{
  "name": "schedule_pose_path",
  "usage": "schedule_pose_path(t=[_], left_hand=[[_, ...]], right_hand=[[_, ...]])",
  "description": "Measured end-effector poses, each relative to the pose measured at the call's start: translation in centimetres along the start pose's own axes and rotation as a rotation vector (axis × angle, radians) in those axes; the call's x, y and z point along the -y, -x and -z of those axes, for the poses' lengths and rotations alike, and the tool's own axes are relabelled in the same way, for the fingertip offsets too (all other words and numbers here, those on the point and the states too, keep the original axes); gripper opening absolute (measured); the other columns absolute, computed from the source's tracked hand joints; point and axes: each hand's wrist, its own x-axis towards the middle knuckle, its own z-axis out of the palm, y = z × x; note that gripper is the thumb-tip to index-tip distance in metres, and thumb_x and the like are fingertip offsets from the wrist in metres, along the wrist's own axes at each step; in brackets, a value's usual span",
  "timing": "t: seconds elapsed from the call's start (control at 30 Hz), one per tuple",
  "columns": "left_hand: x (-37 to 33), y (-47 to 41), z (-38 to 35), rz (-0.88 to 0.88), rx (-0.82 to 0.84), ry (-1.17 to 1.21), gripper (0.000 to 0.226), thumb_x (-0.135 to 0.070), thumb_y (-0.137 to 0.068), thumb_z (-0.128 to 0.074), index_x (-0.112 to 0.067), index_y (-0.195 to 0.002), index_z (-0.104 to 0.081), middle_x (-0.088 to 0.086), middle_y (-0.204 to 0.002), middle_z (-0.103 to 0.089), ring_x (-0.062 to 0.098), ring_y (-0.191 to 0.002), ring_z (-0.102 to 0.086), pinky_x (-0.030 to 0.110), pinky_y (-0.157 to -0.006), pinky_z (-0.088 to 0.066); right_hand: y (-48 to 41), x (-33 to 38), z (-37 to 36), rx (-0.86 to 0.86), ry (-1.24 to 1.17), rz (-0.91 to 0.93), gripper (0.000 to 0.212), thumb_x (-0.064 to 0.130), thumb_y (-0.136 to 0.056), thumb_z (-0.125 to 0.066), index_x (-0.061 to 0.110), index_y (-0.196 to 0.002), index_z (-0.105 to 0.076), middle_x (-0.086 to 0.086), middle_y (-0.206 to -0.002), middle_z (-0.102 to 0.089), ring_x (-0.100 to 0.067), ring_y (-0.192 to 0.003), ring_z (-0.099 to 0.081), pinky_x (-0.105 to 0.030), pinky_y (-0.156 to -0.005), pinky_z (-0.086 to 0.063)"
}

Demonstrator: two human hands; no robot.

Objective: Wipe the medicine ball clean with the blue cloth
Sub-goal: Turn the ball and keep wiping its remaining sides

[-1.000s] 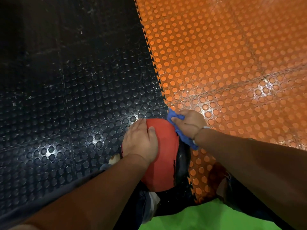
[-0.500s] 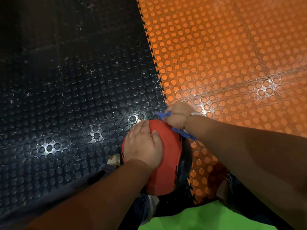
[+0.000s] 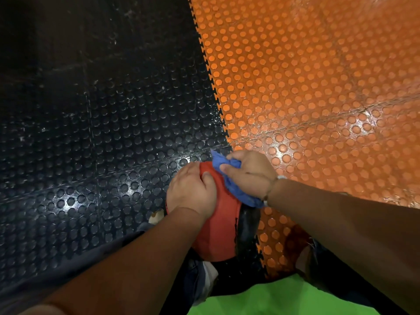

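**A:** Where does the round red-and-black rubber medicine ball [image 3: 221, 228] sit?

**B:** It sits low between the person's knees, straddling the toothed seam where the black studded rubber floor tiles [image 3: 95, 137] meet the orange studded rubber floor tiles [image 3: 318, 87]. The red panel faces up; a black panel curves away on the side toward the orange tiles.

**A:** And the hands?

**B:** The left hand [image 3: 191, 192] lies flat and spread on the red panel, fingers draped over the far curve, steadying the ball rather than gripping it. The right hand [image 3: 251, 176] is curled closed around the crumpled blue cloth [image 3: 229, 180], pressing it to the ball's upper far shoulder, just beside the left thumb.

**A:** Which way does the unwiped surface lie?

**B:** By appearance, below and nearer the person than the right fingers: the black panel and the red face toward the lap. The right hand is the closer one to both, and a stroke would likely run down that seam.

**A:** Room to work?

**B:** The floor around is open; the left forearm crosses the ball's near side. A green garment [image 3: 272, 298] edges the bottom of the view.
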Motion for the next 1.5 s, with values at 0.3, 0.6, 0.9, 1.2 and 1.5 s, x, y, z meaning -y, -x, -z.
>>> schedule_pose_path(t=[0.3, 0.6, 0.9, 1.2, 1.5], left_hand=[[-2.2, 0.0, -0.7, 0.091, -0.009, -0.037, 0.050, -0.032, -0.095, -0.034, -0.013, -0.140, -0.044, 0.005, -0.147, -0.042, 0.023, -0.135, -0.036, 0.038, -0.112, -0.027], [-3.1, -1.4, 0.0, 0.240, -0.004, 0.032, 0.044, -0.031, -0.094, -0.032, -0.011, -0.126, -0.055, 0.012, -0.133, -0.053, 0.030, -0.123, -0.047, 0.039, -0.102, -0.037], [0.5, -2.2, 1.3, 0.532, -0.034, 0.268, 0.046, -0.028, -0.097, -0.027, -0.015, -0.137, -0.048, 0.014, -0.139, -0.049, 0.033, -0.126, -0.045, 0.039, -0.102, -0.035], [0.1, -0.9, 0.7, -0.182, -0.061, 0.114, 0.057, -0.035, -0.088, -0.024, -0.021, -0.135, -0.054, -0.003, -0.145, -0.047, 0.012, -0.136, -0.036, 0.030, -0.114, -0.024], [0.4, -1.3, 1.3, -0.045, -0.059, 0.124, 0.041, -0.023, -0.098, -0.035, -0.026, -0.135, -0.053, -0.008, -0.145, -0.045, 0.008, -0.136, -0.035, 0.023, -0.112, -0.024]], right_hand=[[3.1, -0.1, -0.8, -0.175, 0.040, 0.061, 0.025, 0.032, -0.089, -0.055, 0.022, -0.110, -0.065, -0.002, -0.099, -0.065, -0.022, -0.092, -0.059, -0.029, -0.079, -0.047], [2.5, -0.2, 0.6, -0.164, 0.024, 0.009, 0.018, 0.029, -0.092, -0.052, 0.019, -0.100, -0.064, -0.003, -0.085, -0.059, -0.020, -0.082, -0.053, -0.023, -0.072, -0.040], [2.6, -2.1, -0.2, -0.186, 0.052, -0.048, 0.028, 0.031, -0.093, -0.052, 0.018, -0.115, -0.062, -0.001, -0.102, -0.060, -0.015, -0.086, -0.052, -0.023, -0.079, -0.041], [1.5, -0.3, -0.8, -0.191, -0.041, -0.004, 0.032, 0.034, -0.089, -0.057, 0.025, -0.119, -0.061, -0.002, -0.110, -0.063, -0.017, -0.083, -0.060, -0.033, -0.080, -0.050], [2.1, -2.2, -0.3, -0.103, 0.109, 0.236, 0.030, 0.019, -0.091, -0.052, 0.031, -0.115, -0.064, 0.002, -0.106, -0.058, -0.015, -0.083, -0.056, -0.027, -0.074, -0.046]])
